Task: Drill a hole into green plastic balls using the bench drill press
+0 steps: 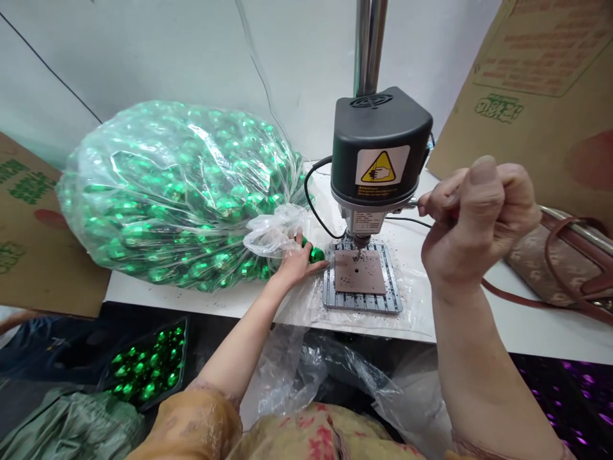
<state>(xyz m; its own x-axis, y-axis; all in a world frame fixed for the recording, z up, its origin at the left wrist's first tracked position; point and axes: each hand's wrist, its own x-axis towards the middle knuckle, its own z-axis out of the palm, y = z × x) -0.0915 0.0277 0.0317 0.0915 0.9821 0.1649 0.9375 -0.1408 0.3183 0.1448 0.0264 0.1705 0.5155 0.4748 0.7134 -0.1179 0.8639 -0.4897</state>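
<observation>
I have my left hand (pixel 294 260) narrow on a green ball (pixel 317 254), left of the plate (pixel 328 295) on the counter (pixel 143 292), not under the bit (pixel 359 253). Right hand (pixel 479 220) closed on the lever (pixel 412 202). Shavings lie round the holed board (pixel 368 279), so I judge drilling underway; bag (pixel 167 172) bulging. Whether this ball is drilled, I cannot tell.
</observation>
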